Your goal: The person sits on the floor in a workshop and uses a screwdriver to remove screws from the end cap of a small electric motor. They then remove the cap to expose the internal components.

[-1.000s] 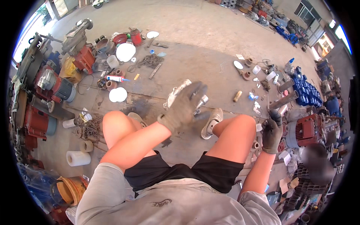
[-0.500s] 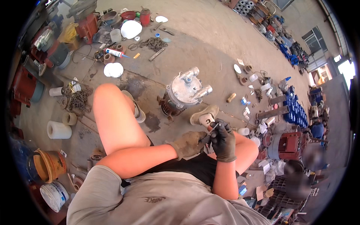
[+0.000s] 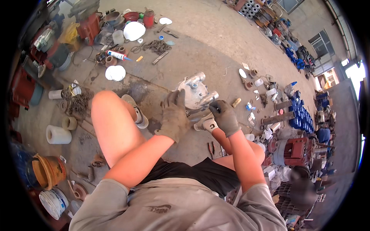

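Observation:
A silvery metal pump with two stubby pipe outlets stands upright on the floor between my feet. My left hand, in a dirty work glove, is at its near left side with the fingers stretched out and up; it hides part of the casing. At the near right side, by one outlet, is my right hand, gloved too. Its fingers are curled together, and what they hold, if anything, cannot be made out. The pump's lower part is mostly covered by my hands.
Red-handled pliers lie on the floor between my legs. A sealant tube, a heap of chain and white discs lie far left. A red motor and loose parts crowd the right; buckets stand near left.
Both hands have moved forward from my lap to the pump and apart from each other. The left hand has opened. A thin metal piece seen between the hands before no longer shows there.

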The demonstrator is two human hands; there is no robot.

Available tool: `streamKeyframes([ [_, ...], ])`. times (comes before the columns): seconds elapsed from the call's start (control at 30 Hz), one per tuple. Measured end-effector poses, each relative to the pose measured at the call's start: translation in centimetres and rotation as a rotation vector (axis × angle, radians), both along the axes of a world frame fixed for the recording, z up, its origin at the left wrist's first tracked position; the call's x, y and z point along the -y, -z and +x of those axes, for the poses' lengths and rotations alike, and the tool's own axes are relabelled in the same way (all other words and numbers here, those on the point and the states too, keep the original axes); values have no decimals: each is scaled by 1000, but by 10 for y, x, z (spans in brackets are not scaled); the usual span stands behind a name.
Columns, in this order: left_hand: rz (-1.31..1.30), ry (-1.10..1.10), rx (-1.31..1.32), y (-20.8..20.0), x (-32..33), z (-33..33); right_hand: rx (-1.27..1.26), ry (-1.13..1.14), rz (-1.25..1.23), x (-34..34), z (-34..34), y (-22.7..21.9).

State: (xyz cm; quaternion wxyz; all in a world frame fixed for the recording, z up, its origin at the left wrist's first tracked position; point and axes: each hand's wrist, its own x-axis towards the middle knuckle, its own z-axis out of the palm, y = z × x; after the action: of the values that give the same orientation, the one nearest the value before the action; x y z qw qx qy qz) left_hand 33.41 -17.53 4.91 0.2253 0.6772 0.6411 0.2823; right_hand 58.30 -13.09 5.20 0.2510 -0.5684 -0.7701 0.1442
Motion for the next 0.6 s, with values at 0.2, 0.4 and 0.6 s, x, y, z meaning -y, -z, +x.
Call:
streamKeyframes([
  [0.2, -154, -30, -148, 36, -24, -3, 159, -85, 16, -10, 1, -15],
  [0.4, -103, 13, 2, 58, -35, -8, 317, -170, 66, -22, 4, -17],
  [0.6, -143, 17, 73, 56, -36, -14, 358, -432, 69, -45, 8, -35],
])
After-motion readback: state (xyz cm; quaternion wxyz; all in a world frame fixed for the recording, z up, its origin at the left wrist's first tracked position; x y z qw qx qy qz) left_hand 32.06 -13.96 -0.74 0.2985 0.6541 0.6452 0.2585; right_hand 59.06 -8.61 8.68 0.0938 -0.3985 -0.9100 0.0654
